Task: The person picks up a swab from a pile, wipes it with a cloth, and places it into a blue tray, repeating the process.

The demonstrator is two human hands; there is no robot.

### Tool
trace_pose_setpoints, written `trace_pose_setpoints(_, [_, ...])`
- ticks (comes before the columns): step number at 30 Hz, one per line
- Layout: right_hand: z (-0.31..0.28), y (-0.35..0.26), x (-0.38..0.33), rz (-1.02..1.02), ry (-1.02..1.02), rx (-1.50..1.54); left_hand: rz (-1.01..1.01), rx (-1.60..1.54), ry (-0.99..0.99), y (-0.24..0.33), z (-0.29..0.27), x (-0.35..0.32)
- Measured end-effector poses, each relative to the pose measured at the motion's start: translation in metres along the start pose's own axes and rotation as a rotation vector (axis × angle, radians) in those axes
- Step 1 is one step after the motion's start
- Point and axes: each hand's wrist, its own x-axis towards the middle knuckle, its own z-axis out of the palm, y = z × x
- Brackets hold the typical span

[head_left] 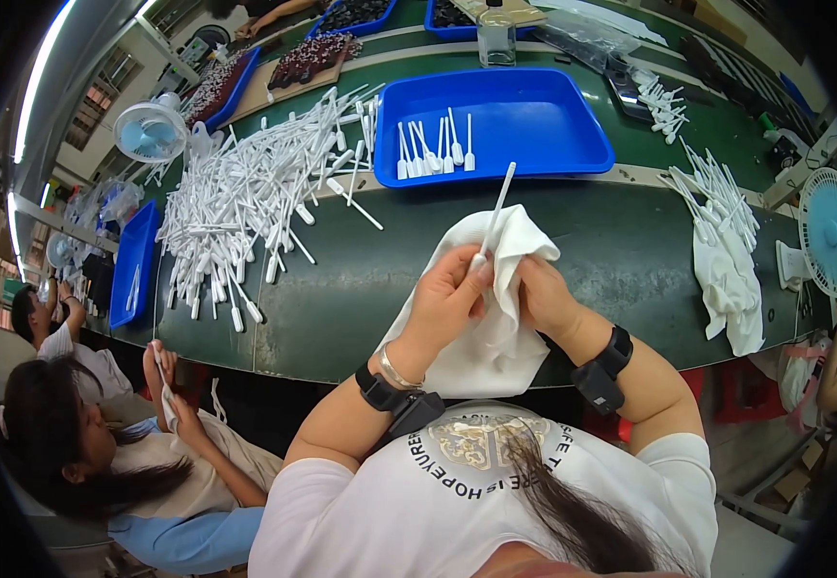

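Bright, even overhead tube lighting; sharp centre, fisheye-bent dark edges.

Green bench [621,246] under sticks [235,207], tray [587,144]

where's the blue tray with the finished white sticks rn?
In the head view, the blue tray sits on the green table straight ahead of both hands, with the big pile of white sticks to its left.
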Motion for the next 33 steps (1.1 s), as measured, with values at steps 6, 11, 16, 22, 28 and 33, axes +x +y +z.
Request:
trace_pose_setpoints(6, [0.003,0.000,0.006,-0.208,0.237,-0.226,0.007,0.328,0.032,0.005,-0.014,0.020])
trace_pose_setpoints(11, [-0.003,-0.010,0.008,-0.182,0.225,-0.363,0.059,0.476,-0.077,0.009,-0.019,0.026])
trace_pose_setpoints(16, [-0.003,-0.014,0.010,-0.154,0.212,-0.401,0.067,0.442,-0.084,-0.007,-0.020,0.027])
trace_pose_setpoints(22, [-0.003,-0.012,0.013,-0.137,0.199,-0.392,0.019,0.380,-0.082,-0.011,-0.022,0.028])
trace_pose_setpoints(28, [-0.007,-0.005,0.019,-0.213,0.255,-0.392,-0.080,0.085,-0.182,-0.013,-0.032,0.045])
trace_pose_setpoints(33, [-0.015,-0.001,0.027,-0.260,0.338,-0.342,-0.199,0.176,-0.369,0.000,-0.050,0.088])
